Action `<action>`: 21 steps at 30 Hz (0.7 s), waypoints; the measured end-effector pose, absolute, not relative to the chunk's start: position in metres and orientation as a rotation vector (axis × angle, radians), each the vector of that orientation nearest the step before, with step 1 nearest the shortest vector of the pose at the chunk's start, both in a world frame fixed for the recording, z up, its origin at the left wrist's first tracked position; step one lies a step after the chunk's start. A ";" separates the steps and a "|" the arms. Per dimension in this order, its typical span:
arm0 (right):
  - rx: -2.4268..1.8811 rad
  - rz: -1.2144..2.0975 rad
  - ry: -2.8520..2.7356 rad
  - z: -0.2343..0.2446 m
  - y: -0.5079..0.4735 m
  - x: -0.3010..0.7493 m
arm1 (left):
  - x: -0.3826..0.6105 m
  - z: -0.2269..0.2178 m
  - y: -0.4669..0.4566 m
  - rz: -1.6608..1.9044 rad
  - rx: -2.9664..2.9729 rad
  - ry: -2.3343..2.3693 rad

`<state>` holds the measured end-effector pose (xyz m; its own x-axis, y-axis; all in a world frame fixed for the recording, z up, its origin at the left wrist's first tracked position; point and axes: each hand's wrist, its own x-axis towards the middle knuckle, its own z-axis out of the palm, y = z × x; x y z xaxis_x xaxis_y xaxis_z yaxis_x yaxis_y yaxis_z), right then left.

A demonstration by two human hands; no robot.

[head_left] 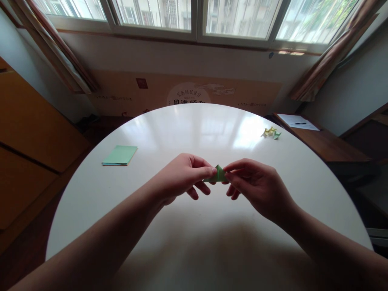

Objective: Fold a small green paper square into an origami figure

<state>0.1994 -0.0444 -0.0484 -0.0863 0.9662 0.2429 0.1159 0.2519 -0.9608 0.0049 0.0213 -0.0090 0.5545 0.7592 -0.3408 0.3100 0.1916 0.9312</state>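
Observation:
A small folded piece of green paper (220, 175) is held up over the white table, between both hands. It has a pointed top and a crease down its middle. My left hand (188, 173) pinches its left side between thumb and forefinger, with the other fingers loosely curled below. On the opposite side, my right hand (253, 178) grips the paper's right edge with thumb and fingertips. Parts of the paper are hidden behind the fingers.
The round white table (157, 129) bears a stack of square paper (120, 155), green on top, at left. Several small folded paper figures (270, 132), yellow and green, lie at far right. Beyond stands a brown side table (333, 141) with a white sheet (297, 122) and pen.

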 end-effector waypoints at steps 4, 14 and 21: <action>-1.087 1.020 -1.463 -0.046 -0.045 0.199 | 0.004 -0.009 0.020 0.428 1.458 1.000; -1.094 0.970 -1.538 -0.047 -0.046 0.199 | 0.006 -0.010 0.021 0.464 1.415 0.937; -1.073 0.972 -1.591 -0.046 -0.046 0.202 | 0.006 -0.010 0.020 0.444 1.436 0.951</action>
<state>0.2021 -0.0463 -0.0458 -0.1632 0.9490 0.2698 0.1930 0.2989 -0.9346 0.0056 0.0203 -0.0097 0.5803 0.7647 -0.2801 0.2763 0.1386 0.9510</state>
